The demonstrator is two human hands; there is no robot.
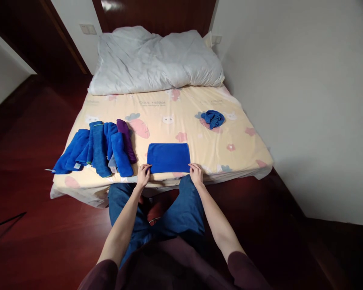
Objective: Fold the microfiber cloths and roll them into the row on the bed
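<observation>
A blue towel (168,158) lies flat as a neat rectangle near the front edge of the bed. My left hand (143,175) pinches its left side close to the front corner. On the opposite side, my right hand (196,174) has thumb and fingers closed on the right edge, also toward the front. Left of my left hand lies a row of several rolled blue towels (122,155), with a purple rolled towel (126,141) at its right end. A crumpled blue cloth (213,119) rests farther back on the right.
The bed has a cream sheet (166,108) printed with carrots, flowers and cats. A bunched white quilt (154,60) lies against the dark wooden headboard (157,16). A white wall (305,100) runs along the right side. My legs touch or nearly touch the bed's front edge.
</observation>
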